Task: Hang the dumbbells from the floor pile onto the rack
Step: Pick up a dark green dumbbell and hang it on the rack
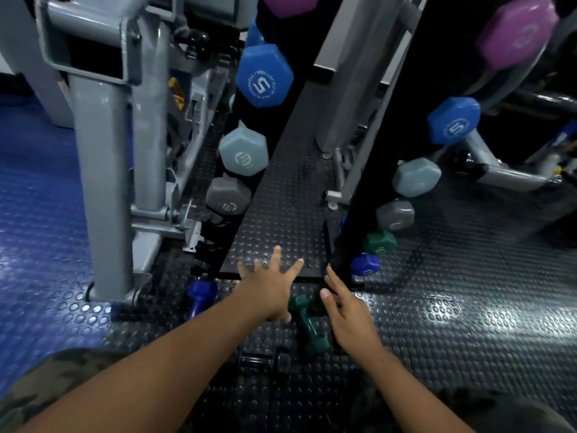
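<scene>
Both hands, left and right, are spread open and hold nothing. Between them, low in the middle of the frame, lies the small green coated hexagonal dumbbell on the studded rubber floor. It looks light, stiff and a little smooth; I would grip its narrow middle handle. Three dumbbells lie on the floor: this green one, a dark blue dumbbell at its left, and a black dumbbell below. The black upright rack stands above, at the right.

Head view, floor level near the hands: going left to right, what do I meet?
Dark blue dumbbell → left hand → green dumbbell → right hand. The black dumbbell lies nearer the camera, below the left hand and the green one, so I left it out.
</scene>
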